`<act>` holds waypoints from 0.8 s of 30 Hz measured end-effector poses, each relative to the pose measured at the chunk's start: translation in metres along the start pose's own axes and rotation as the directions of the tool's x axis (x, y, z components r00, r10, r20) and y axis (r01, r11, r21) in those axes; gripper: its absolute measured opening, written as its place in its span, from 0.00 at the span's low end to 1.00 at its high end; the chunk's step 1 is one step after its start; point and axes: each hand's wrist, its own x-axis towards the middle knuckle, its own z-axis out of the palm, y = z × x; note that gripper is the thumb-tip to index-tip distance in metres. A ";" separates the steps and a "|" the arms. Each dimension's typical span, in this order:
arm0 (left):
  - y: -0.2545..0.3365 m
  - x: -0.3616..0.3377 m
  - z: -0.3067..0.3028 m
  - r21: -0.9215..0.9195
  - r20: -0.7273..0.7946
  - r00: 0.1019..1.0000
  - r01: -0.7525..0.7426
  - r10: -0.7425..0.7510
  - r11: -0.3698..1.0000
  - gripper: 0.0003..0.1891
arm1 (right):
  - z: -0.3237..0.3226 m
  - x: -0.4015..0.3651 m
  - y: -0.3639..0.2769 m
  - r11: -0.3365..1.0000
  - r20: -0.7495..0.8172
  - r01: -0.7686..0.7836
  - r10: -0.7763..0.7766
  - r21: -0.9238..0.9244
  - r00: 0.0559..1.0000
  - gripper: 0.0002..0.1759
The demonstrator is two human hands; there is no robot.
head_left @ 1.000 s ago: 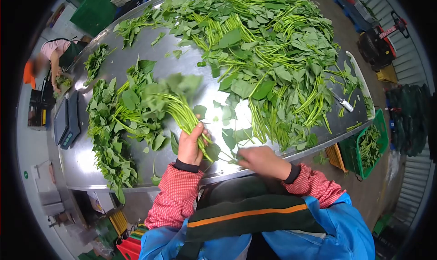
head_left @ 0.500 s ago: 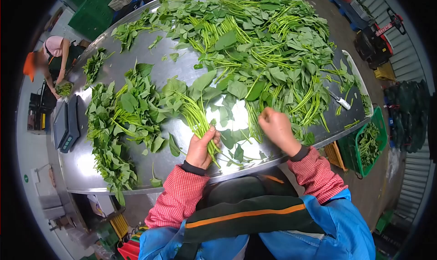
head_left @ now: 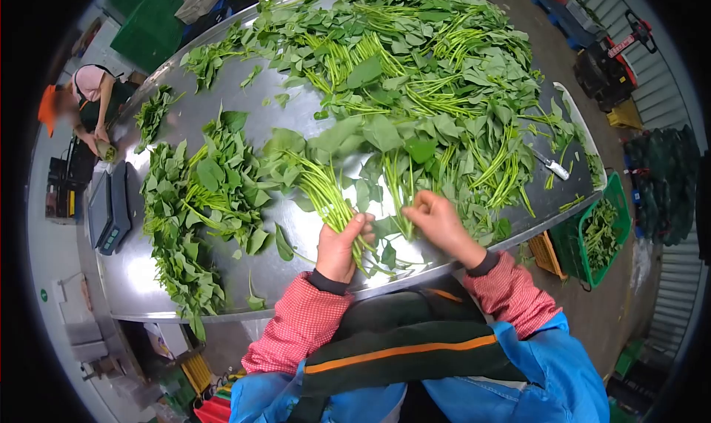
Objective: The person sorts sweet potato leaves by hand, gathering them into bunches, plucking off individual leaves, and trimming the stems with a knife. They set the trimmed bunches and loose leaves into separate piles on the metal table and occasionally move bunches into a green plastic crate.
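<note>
My left hand (head_left: 343, 247) is closed around the lower stems of a bunch of leafy greens (head_left: 323, 190), its leaves pointing away from me. To its right, my right hand (head_left: 441, 222) pinches a few leafy green stems (head_left: 396, 179) between thumb and fingers, just above the metal table (head_left: 296, 282). A large heap of the same greens (head_left: 444, 75) covers the far and right part of the table. Left of my left hand lies a row of greens (head_left: 211, 175) in loose bunches.
A digital scale (head_left: 109, 208) stands at the table's left edge, near a person (head_left: 96, 105) handling a bunch. A white-handled knife (head_left: 554, 168) lies at the right. Beyond the right edge is a green crate (head_left: 596, 234) with greens in it.
My right hand has moved left, and the stems at its fingers have shifted left too. My left hand has moved slightly right with its bunch. The other person's hands have come together.
</note>
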 end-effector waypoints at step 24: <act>-0.034 -0.017 -0.023 -0.087 0.018 0.997 0.075 -0.074 0.993 0.07 | 0.020 -0.033 -0.036 0.900 -0.116 0.217 -0.278 -0.377 0.954 0.17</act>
